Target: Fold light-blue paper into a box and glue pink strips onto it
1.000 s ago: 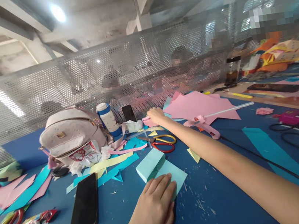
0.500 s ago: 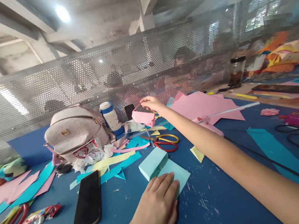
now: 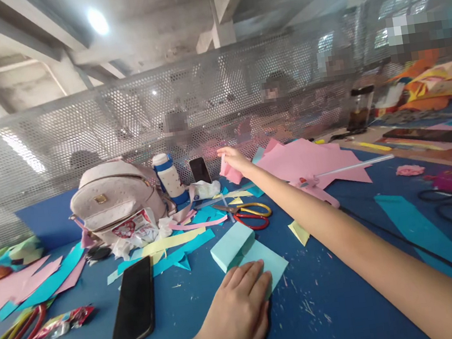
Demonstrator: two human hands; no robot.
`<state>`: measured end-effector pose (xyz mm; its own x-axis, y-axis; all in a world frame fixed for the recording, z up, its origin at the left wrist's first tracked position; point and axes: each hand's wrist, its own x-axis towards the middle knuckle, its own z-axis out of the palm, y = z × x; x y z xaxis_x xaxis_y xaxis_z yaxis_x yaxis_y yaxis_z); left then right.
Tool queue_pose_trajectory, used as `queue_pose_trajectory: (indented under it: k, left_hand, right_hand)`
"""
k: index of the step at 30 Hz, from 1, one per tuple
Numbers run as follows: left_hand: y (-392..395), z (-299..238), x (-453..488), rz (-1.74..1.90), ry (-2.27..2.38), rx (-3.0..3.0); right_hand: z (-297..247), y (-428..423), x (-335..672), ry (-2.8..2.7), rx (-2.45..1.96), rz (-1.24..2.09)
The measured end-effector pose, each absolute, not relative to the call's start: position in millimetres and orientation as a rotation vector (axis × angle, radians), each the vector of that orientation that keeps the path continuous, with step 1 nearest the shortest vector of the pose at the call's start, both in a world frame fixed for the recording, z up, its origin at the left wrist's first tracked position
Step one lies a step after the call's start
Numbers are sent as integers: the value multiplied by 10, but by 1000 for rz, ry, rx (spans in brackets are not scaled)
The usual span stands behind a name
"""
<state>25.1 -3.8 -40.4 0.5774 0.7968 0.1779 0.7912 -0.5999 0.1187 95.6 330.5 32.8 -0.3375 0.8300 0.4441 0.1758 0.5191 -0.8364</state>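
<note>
My left hand (image 3: pixel 238 302) lies palm down on a light blue folded paper (image 3: pixel 233 244), fingertips resting on its lower part. The fingers are fairly flat and close together; the thumb is mostly hidden. The paper's upper end is folded into a raised box-like shape. Far across the table, my right hand (image 3: pixel 233 158) is closed in a pinch on a small pink paper bag (image 3: pixel 231 173), which hangs below the fingers, partly behind the hand. Between the two hands lie scissors (image 3: pixel 253 213) with red and yellow handles. A yellow paper scrap (image 3: pixel 299 233) sits under my right forearm.
A black phone (image 3: pixel 131 306) lies left of my left hand. Behind it stand a pale backpack (image 3: pixel 116 199), a white bottle (image 3: pixel 169 178) and another phone (image 3: pixel 200 170). Pink paper sheets (image 3: pixel 308 155), a pink glue gun (image 3: pixel 315 190) and its cable are on the right. A perforated screen (image 3: pixel 126 116) closes the back.
My right hand has shifted slightly right, and the pink paper bag has swung right and turned beneath it. My left hand stays on the light blue paper.
</note>
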Motion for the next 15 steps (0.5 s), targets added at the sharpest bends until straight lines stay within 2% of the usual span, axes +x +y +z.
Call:
queue_pose_trajectory:
  k: [8,15]
  left_hand:
    - [-35,-419,236,357,1383,2757]
    - [-30,-443,221,358,1372,2761]
  right_hand:
    - [458,3356,584,-2196,-994,684]
    - [418,3519,608,-2382,-1475,292]
